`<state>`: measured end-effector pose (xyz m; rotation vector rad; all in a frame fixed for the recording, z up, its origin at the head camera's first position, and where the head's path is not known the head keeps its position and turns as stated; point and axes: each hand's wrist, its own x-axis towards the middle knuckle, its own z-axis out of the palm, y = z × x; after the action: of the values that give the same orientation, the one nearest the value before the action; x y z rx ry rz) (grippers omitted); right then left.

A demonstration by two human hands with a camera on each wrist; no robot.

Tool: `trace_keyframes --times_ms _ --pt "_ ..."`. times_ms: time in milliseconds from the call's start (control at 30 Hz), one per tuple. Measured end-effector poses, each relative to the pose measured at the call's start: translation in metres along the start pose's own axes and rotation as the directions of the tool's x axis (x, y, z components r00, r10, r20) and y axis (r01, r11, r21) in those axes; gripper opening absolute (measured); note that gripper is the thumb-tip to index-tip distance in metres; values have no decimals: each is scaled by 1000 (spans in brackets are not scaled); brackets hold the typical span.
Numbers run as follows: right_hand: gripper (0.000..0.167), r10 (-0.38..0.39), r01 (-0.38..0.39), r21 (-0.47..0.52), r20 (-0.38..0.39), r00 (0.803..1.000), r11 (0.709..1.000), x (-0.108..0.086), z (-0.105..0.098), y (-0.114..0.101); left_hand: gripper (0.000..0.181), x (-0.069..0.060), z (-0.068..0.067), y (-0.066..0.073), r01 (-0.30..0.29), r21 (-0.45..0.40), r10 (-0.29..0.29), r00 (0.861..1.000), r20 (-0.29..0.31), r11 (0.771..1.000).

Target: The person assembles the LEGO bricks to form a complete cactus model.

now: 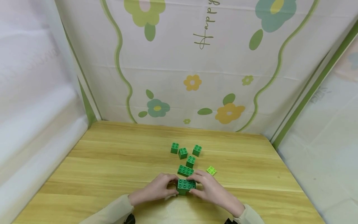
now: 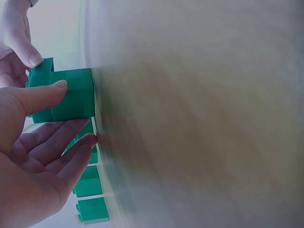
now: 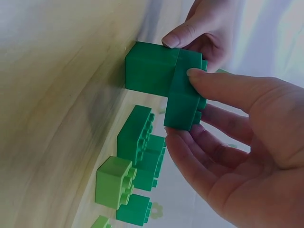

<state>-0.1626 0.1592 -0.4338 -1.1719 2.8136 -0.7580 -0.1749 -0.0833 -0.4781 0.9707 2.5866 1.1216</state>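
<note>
Close to the near table edge, a long green toy brick sits on a square green brick and overhangs it to the right. My left hand holds the square brick, its thumb pressed on the near face and its fingers behind. On the overhanging end of the long brick, my right hand pinches with thumb and fingertips. In the right wrist view, the square brick stands on the table, and the long brick appears seated against its top.
Just beyond the hands lies another long green brick. Several square green bricks stand farther back. A lime-green brick is to the right. Flower-printed cloth hangs behind the wooden table and along both sides.
</note>
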Motion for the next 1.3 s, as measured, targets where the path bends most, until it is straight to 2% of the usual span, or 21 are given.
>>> trace_keyframes --times_ms 333,667,900,1300 --pt "38 -47 50 45 -60 997 998 -7 3 6 29 0 -2 2 19 -23 -19 1000 6 1000" --pt "38 -36 43 93 -79 996 995 -13 4 8 30 0 -2 3 14 -8 -14 1000 7 1000" --pt "37 -72 83 103 -112 991 991 -17 4 8 31 0 -2 4 20 -2 -20 1000 23 1000" --pt "38 -41 58 134 -133 990 989 -19 8 11 30 0 -3 4 11 12 -11 1000 29 1000"
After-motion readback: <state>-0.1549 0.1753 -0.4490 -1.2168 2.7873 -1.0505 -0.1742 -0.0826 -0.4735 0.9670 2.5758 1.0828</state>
